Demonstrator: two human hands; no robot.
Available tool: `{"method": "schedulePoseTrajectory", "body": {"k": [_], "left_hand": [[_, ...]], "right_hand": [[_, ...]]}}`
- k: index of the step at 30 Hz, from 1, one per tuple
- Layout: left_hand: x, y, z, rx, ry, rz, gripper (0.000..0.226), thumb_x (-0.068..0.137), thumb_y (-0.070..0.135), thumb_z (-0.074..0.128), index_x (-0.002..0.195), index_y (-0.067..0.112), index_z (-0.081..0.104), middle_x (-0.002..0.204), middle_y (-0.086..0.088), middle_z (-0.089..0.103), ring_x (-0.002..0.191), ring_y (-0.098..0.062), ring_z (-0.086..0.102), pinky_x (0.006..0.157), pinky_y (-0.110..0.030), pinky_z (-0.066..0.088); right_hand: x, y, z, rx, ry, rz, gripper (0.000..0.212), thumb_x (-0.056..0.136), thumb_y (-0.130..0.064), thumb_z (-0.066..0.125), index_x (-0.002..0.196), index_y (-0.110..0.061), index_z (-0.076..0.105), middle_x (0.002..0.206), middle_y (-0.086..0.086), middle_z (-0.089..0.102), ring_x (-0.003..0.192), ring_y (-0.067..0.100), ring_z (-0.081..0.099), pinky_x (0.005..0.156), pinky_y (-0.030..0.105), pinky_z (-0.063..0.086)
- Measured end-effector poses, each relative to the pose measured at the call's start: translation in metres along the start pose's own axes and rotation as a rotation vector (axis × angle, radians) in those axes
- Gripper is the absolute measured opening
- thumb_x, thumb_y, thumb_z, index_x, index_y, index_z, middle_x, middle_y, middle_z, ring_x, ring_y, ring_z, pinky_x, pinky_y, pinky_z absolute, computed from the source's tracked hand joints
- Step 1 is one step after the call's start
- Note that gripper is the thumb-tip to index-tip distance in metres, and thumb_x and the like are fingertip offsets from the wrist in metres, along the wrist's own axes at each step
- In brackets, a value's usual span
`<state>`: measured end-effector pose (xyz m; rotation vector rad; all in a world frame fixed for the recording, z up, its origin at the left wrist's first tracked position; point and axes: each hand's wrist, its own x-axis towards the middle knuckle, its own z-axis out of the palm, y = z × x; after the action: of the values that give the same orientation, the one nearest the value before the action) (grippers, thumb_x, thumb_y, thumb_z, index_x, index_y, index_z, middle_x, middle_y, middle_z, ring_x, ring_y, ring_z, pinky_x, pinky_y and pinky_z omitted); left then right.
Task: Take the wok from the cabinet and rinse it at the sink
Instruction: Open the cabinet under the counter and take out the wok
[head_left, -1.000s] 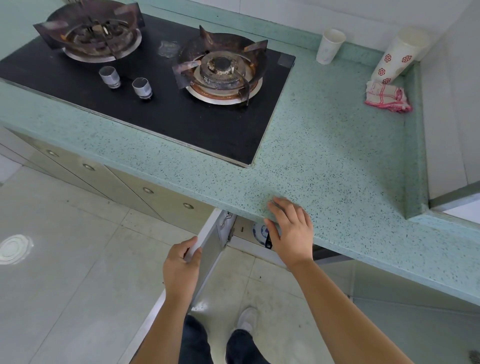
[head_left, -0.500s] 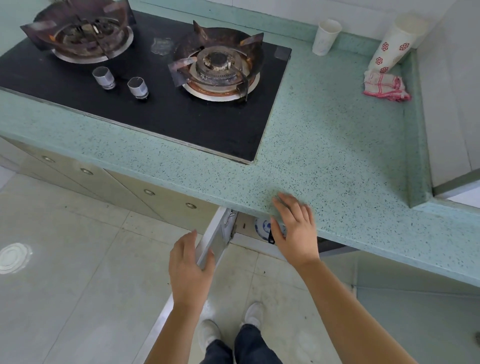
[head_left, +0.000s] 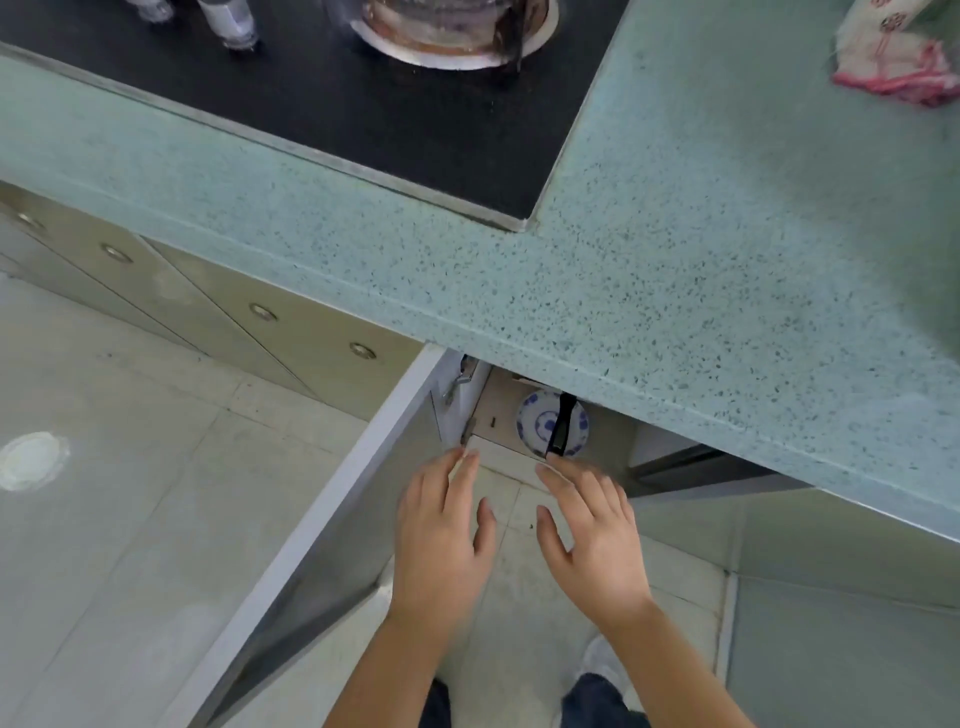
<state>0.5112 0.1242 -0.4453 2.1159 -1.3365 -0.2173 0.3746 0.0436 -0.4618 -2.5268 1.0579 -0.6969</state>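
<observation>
left hand (head_left: 441, 540): fingers spread, holding nothing, beside open cabinet door (head_left: 332, 519) | right hand (head_left: 592, 540): spread, empty, fingertips near wok (head_left: 560, 426) | wok: in cabinet under worktop (head_left: 675, 260) (only its black handle shows, across blue-and-white bowl (head_left: 535, 423))

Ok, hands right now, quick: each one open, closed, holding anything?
Left hand: open, fingers straight, holding nothing.
Right hand: open, holding nothing.

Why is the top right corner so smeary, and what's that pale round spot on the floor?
Head view: the cloth and the countertop near it are smeared, probably motion blur; the pale spot on the floor looks like reflected light; the left hand and right hand are sharp.
</observation>
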Motion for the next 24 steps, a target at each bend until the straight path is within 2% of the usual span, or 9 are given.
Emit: {"method": "schedulePoseTrajectory", "body": {"k": [5, 8, 11, 15, 17, 19, 21, 24], "left_hand": [[-0.011, -0.031, 0.082, 0.028, -0.030, -0.021, 0.040, 0.082, 0.023, 0.045, 0.118, 0.008, 0.052, 0.109, -0.013, 0.064, 0.092, -0.026, 0.060, 0.077, -0.036, 0.052], [-0.009, -0.055, 0.130, 0.045, -0.015, -0.006, 0.040, 0.082, 0.025, 0.044, 0.119, 0.009, 0.048, 0.108, -0.013, 0.065, 0.094, -0.028, 0.062, 0.078, -0.038, 0.053], [-0.002, -0.077, 0.176, 0.047, 0.012, 0.028, 0.040, 0.082, 0.025, 0.044, 0.119, 0.011, 0.047, 0.108, -0.010, 0.065, 0.096, -0.023, 0.056, 0.080, -0.036, 0.053], [0.023, -0.111, 0.234, 0.072, 0.016, 0.056, 0.041, 0.078, 0.026, 0.043, 0.118, 0.014, 0.046, 0.104, -0.008, 0.067, 0.095, -0.018, 0.049, 0.078, -0.032, 0.053], [0.041, -0.127, 0.266, 0.106, -0.019, 0.061, 0.042, 0.076, 0.027, 0.043, 0.113, 0.011, 0.052, 0.100, -0.010, 0.068, 0.091, -0.024, 0.059, 0.074, -0.034, 0.055], [0.059, -0.140, 0.299, 0.138, -0.071, 0.066, 0.044, 0.075, 0.028, 0.042, 0.109, 0.007, 0.062, 0.099, -0.012, 0.069, 0.086, -0.029, 0.067, 0.073, -0.038, 0.056], [0.074, -0.151, 0.332, 0.158, -0.086, 0.091, 0.045, 0.077, 0.027, 0.045, 0.110, 0.004, 0.065, 0.101, -0.014, 0.069, 0.088, -0.032, 0.067, 0.076, -0.040, 0.055], [0.093, -0.161, 0.371, 0.136, -0.037, 0.117, 0.044, 0.081, 0.019, 0.056, 0.122, 0.004, 0.059, 0.114, -0.015, 0.064, 0.104, -0.033, 0.061, 0.089, -0.040, 0.049]], "right_hand": [[-0.027, 0.069, 0.062, -0.057, -0.040, 0.040, 0.033, 0.082, -0.025, 0.048, 0.113, -0.016, 0.057, 0.113, 0.007, 0.067, 0.102, 0.018, 0.051, 0.087, 0.035, 0.046], [-0.031, 0.110, 0.101, -0.114, -0.052, 0.068, 0.036, 0.082, -0.027, 0.048, 0.108, -0.011, 0.066, 0.110, 0.007, 0.068, 0.101, 0.017, 0.050, 0.089, 0.031, 0.039], [-0.030, 0.147, 0.142, -0.155, -0.062, 0.102, 0.039, 0.081, -0.029, 0.046, 0.107, -0.011, 0.068, 0.111, 0.006, 0.069, 0.101, 0.016, 0.048, 0.088, 0.029, 0.036], [-0.011, 0.182, 0.193, -0.180, -0.123, 0.140, 0.040, 0.079, -0.031, 0.050, 0.109, -0.013, 0.068, 0.114, 0.005, 0.069, 0.107, 0.020, 0.058, 0.088, 0.039, 0.052], [0.004, 0.200, 0.218, -0.153, -0.136, 0.153, 0.040, 0.079, -0.028, 0.053, 0.112, -0.010, 0.067, 0.116, 0.008, 0.067, 0.110, 0.027, 0.062, 0.092, 0.044, 0.049], [0.019, 0.221, 0.242, -0.103, -0.114, 0.167, 0.045, 0.082, -0.030, 0.043, 0.115, -0.008, 0.066, 0.118, 0.011, 0.066, 0.112, 0.029, 0.061, 0.097, 0.044, 0.045], [0.028, 0.247, 0.266, -0.136, -0.068, 0.156, 0.048, 0.080, -0.032, 0.040, 0.112, -0.008, 0.067, 0.115, 0.010, 0.068, 0.106, 0.029, 0.063, 0.095, 0.042, 0.047], [0.036, 0.282, 0.292, -0.158, 0.003, 0.156, 0.045, 0.080, -0.031, 0.042, 0.111, -0.010, 0.068, 0.112, 0.008, 0.069, 0.103, 0.028, 0.065, 0.094, 0.043, 0.048]]}}
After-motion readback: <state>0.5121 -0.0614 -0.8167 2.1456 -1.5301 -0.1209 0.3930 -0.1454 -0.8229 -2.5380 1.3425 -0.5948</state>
